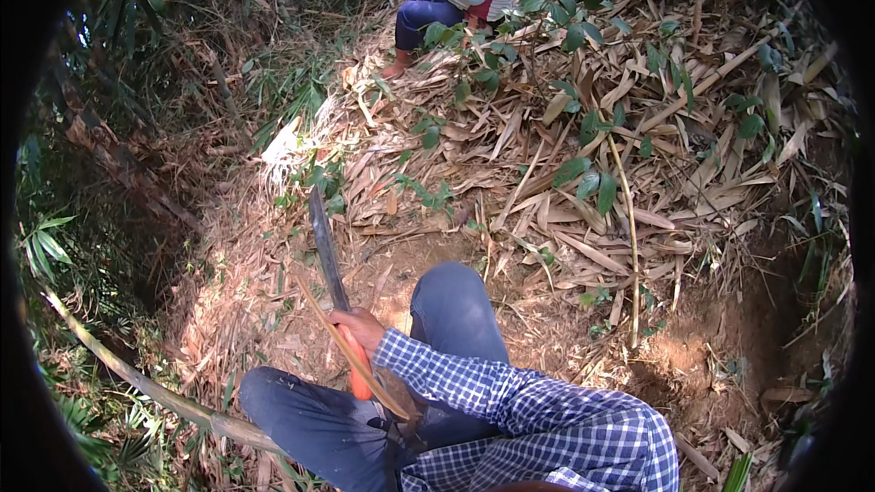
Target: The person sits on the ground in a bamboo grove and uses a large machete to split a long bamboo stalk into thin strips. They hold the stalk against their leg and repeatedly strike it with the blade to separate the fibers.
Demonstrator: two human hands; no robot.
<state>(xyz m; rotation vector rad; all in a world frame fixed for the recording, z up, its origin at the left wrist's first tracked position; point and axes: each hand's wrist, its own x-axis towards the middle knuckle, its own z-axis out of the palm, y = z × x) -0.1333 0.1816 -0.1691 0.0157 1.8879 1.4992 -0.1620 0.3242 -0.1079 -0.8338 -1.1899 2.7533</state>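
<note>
My right hand (363,328) is closed round the orange handle of a machete (326,241), in front of my lap. Its long dark blade points up and away, slightly to the left. A thin tan strip (357,355), perhaps bamboo or wood, slants across the handle beside the hand. Whether my fingers also hold the strip I cannot tell. The checked sleeve (456,375) of my right arm reaches in from the lower right. I sit with bent knees in blue trousers (458,305). My left hand is out of sight.
Another person (456,5) in a pale vest sits uphill at the top. Dry bamboo leaves (510,146) and leafy shoots cover the slope. A thin stem (627,210) stands to the right. A long bamboo pole (155,392) lies at the lower left, near dense growth.
</note>
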